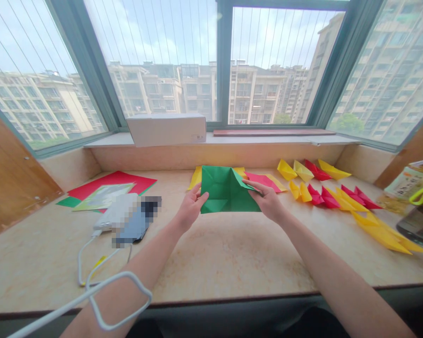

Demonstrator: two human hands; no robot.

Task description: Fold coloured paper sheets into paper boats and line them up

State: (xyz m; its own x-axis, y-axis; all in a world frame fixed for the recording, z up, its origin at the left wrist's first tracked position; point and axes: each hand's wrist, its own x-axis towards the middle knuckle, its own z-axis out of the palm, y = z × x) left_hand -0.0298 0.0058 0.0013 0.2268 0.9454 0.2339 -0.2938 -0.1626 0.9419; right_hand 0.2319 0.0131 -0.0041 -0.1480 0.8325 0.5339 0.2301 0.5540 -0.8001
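Both hands [229, 201] pinch green paper [216, 188] at its sides; the bottle label's [411, 180] writing is too blurred to read.

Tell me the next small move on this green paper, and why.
Probably ease the raised flap down with the right hand: it stands open on the right side of the green paper, while the left hand grips the left edge.

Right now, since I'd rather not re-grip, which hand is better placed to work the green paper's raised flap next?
Right, probably: your right hand is at that flap, while your left hand holds the opposite side of the green paper.
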